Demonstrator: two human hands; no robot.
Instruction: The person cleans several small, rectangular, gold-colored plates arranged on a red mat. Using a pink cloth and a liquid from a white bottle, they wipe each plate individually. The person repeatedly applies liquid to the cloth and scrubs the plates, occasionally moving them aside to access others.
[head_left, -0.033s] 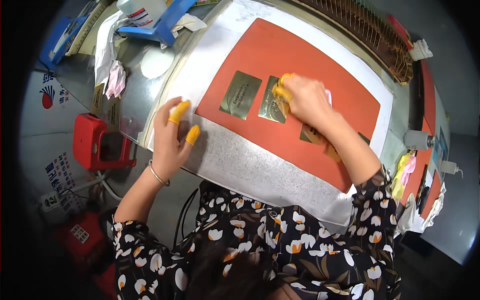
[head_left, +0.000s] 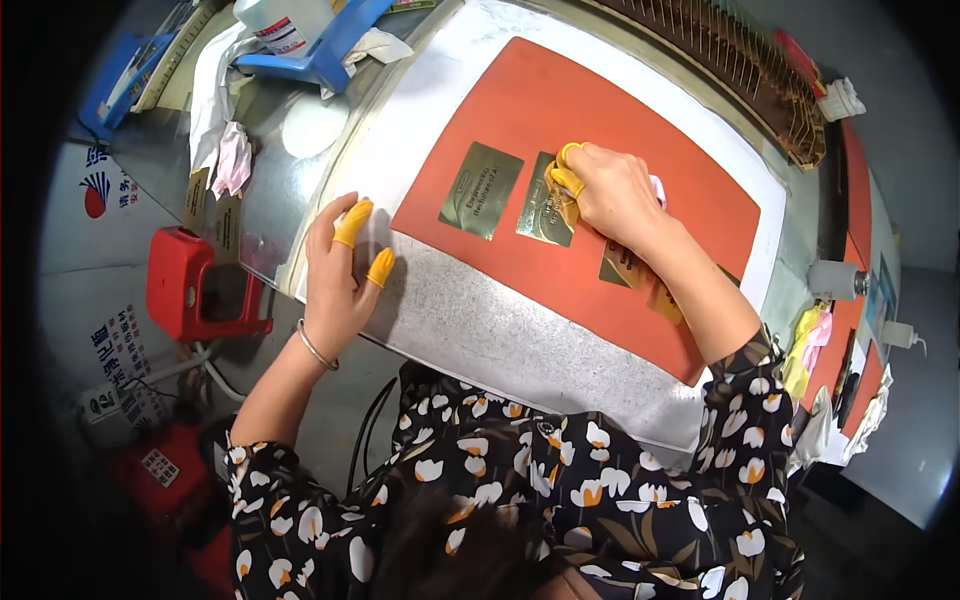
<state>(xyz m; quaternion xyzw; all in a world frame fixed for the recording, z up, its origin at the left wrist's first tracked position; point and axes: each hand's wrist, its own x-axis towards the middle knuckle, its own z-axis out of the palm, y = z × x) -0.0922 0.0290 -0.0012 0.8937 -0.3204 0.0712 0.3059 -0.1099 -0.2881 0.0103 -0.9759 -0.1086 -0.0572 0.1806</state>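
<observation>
My right hand (head_left: 615, 190), with yellow finger cots on its fingertips, is closed over a shiny gold-coloured metal plate (head_left: 538, 222) with dark lettering. The fingertips press on the plate's right side. A pale pink-white wad (head_left: 657, 190) pokes out from the far side of this hand, mostly hidden by the palm. To the left lies a similar dark-gold plate (head_left: 480, 190), untouched. Under my right wrist and forearm more gold plates (head_left: 617, 268) are partly covered. My left hand (head_left: 338, 270) is open at the table's left edge, with yellow cots on two fingers, and holds nothing.
The plates lie on an orange-red mat (head_left: 590, 110) over a white sheet and grey tabletop (head_left: 470, 300). A dark rack of thin wires (head_left: 730, 60) borders the far side. Grey bottles (head_left: 838, 280) and cloths (head_left: 808, 350) stand right; a red stool (head_left: 185, 285) is left.
My right hand has shifted very slightly on the plate. The fingers of my left hand have moved slightly left. The plates lie where they were.
</observation>
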